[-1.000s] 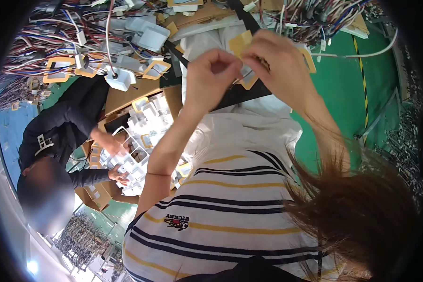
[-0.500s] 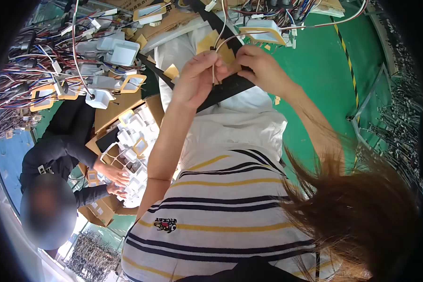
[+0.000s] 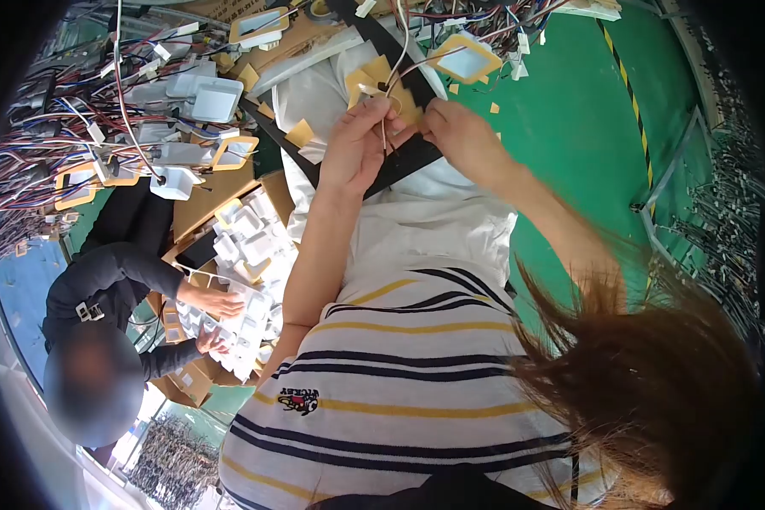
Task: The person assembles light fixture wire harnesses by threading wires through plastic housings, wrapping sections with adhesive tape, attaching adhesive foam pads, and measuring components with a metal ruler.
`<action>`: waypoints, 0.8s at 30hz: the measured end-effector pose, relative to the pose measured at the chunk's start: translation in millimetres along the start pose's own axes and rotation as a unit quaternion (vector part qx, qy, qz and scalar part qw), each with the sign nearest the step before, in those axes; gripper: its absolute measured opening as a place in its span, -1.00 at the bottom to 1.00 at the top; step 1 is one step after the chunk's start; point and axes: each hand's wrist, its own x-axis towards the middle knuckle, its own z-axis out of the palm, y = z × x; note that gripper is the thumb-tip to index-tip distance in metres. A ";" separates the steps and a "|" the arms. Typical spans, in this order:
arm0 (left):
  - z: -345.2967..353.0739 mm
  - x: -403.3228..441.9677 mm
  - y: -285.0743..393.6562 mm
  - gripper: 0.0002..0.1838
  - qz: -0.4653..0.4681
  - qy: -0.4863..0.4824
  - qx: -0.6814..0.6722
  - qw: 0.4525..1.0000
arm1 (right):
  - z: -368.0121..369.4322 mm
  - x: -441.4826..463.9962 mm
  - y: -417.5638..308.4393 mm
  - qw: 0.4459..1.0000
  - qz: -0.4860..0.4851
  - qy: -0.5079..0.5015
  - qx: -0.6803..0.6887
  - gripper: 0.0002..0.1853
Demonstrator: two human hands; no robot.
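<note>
My left hand (image 3: 361, 144) is closed, pinching a thin cable (image 3: 402, 41) between thumb and fingertips. Short wire ends (image 3: 386, 140) hang below that grip. Close by on the right, my right hand (image 3: 467, 143) has its fingertips pressed together; whatever they hold is too small to make out. Beneath both hands a black board (image 3: 404, 176) lies across my lap, bearing yellow square pieces (image 3: 361, 78). A white housing with a yellow frame (image 3: 465, 61) sits just beyond my right hand, with a wire running from it toward my left hand.
Bundles of wires (image 3: 42, 127) and white housings (image 3: 217, 100) crowd the upper left. At left, a co-worker's hands (image 3: 212, 302) are over a carton (image 3: 187, 387) of white parts. Green floor (image 3: 561, 127) with a striped tape line (image 3: 629, 93) lies to the right.
My right fingertips have closed together, where thumb and finger stood apart before. The yellow-framed housing has turned and shifted slightly left. The co-worker's hands have moved a little over the carton.
</note>
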 end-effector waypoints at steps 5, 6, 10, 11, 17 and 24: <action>5.2 0.5 -3.8 -0.89 -0.013 -0.004 0.000 1.000 | 9.7 -22.9 -3.0 0.996 -0.046 0.073 0.024 -0.85; 7.5 0.3 -4.7 -0.90 -0.018 -0.003 0.008 1.000 | 9.2 -27.1 -5.1 0.996 -0.044 0.076 0.031 -0.85; 13.1 3.1 -1.9 -0.89 -0.054 -0.032 0.059 0.996 | 14.7 -36.5 -8.0 0.993 -0.012 0.095 0.064 -0.85; 13.6 5.1 -1.8 -0.88 -0.057 -0.023 0.075 0.995 | 15.5 -36.4 -8.4 0.992 -0.017 0.117 0.054 -0.85; 13.3 10.2 12.0 -0.83 -0.035 -0.025 0.147 0.988 | 16.2 -20.1 -11.8 0.982 -0.065 0.175 -0.033 -0.85; 16.0 31.5 12.3 -0.83 -0.158 -0.062 0.227 0.959 | 22.8 -27.0 -3.0 0.959 -0.158 0.203 -0.122 -0.78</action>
